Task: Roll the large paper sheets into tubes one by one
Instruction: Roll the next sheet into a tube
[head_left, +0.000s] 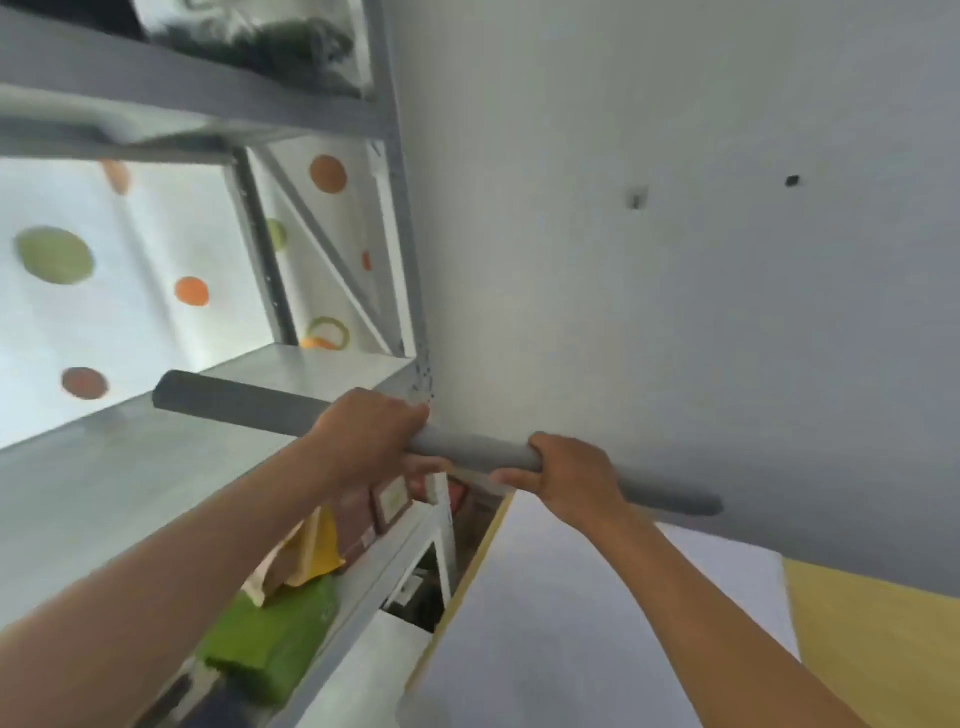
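A long grey rolled paper tube (239, 402) is held level in the air, over the edge of a metal shelf (291, 369). My left hand (371, 431) grips it near the middle. My right hand (569, 470) is closed around it further right, and the tube's right end (675, 501) sticks out past that hand toward the wall. Below my right arm, flat white paper sheets (597, 597) lie on a yellow table (878, 639).
A grey metal shelving rack (400, 218) stands at left against the white wall (675, 234). Its lower shelf holds a green pack (270, 644), a yellow bag (317, 545) and boxes. A dotted curtain (104, 270) hangs behind the rack.
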